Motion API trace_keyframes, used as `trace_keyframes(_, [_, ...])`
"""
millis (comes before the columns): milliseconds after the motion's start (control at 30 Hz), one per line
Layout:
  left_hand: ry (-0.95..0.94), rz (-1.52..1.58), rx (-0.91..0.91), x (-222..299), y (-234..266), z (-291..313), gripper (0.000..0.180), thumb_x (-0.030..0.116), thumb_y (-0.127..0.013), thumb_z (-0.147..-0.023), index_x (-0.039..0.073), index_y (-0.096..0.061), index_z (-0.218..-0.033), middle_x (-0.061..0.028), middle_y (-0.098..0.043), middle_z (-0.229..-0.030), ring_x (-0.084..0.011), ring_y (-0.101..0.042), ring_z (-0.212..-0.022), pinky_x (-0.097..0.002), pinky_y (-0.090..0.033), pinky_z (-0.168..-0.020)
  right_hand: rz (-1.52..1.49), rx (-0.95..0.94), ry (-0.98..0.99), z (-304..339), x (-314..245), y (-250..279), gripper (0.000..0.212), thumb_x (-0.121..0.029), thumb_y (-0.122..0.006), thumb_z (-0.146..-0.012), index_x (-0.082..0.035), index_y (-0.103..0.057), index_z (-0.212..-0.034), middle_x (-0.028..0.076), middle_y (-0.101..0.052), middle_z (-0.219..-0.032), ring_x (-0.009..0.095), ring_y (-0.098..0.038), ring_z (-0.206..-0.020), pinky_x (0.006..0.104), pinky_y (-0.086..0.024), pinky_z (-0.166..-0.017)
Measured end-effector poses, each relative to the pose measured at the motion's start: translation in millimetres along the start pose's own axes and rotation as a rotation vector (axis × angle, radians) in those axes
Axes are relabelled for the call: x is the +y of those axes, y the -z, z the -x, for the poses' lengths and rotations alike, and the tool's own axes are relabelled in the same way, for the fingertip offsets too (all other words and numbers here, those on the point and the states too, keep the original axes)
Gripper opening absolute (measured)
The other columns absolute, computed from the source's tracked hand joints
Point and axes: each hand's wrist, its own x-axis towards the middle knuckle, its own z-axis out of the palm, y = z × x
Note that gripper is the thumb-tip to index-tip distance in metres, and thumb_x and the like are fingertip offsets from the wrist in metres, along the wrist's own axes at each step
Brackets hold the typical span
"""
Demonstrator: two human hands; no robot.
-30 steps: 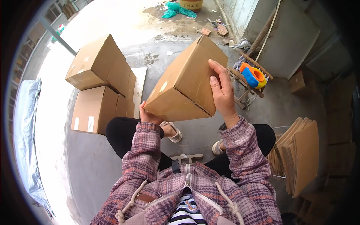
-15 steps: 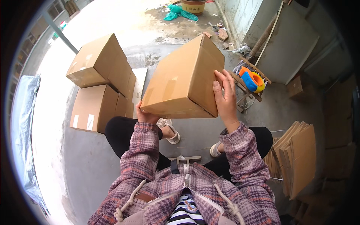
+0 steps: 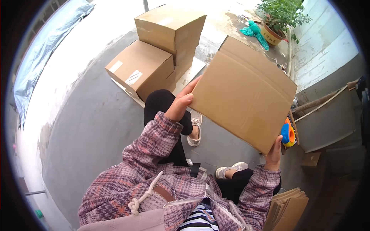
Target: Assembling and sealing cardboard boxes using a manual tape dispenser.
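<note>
Raised in front of me is a brown cardboard box (image 3: 241, 96), tilted, with a broad plain side toward me and a crease along its far part. My left hand (image 3: 180, 107) grips its left edge, thumb on the near side and fingers going behind. At the lower right corner my right hand (image 3: 274, 153) holds it, with the thumb up along the edge; its other fingers are mostly hidden. Just beyond that corner sits an orange, blue and yellow tape dispenser (image 3: 288, 133), partly covered by the box.
Several cardboard boxes stand stacked at the far left, an upper box (image 3: 169, 29) and a lower box (image 3: 140, 67) among them, on a white board (image 3: 197, 67). Flat cardboard sheets (image 3: 287, 210) lean at the lower right. A potted plant (image 3: 274, 34) and green plastic bag (image 3: 254, 34) are farther back.
The box has been turned in my hands, so a broad plain side now faces me. It has moved right, and my right hand has gone down to its lower corner. My view has swung.
</note>
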Motion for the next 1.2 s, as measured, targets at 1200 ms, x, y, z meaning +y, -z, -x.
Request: trace_keyframes(1200, [-0.262,-0.600,1.078,74.1,182.1,39.1,0.087,0.064,-0.040,-0.088,0.006,-0.012,-0.146,-0.0141,-0.017,-0.149,-0.0260,-0.018,-0.137,-0.0422,-0.014,-0.110,-0.062,-0.409,-0.387,-157.9,98.3,-374.2,0.091,-0.052,-0.053,-0.085,-0.004,-0.006,-0.147,0.017,-0.012,-0.151,0.035,-0.014,-0.138,0.0447,-0.018,-0.109])
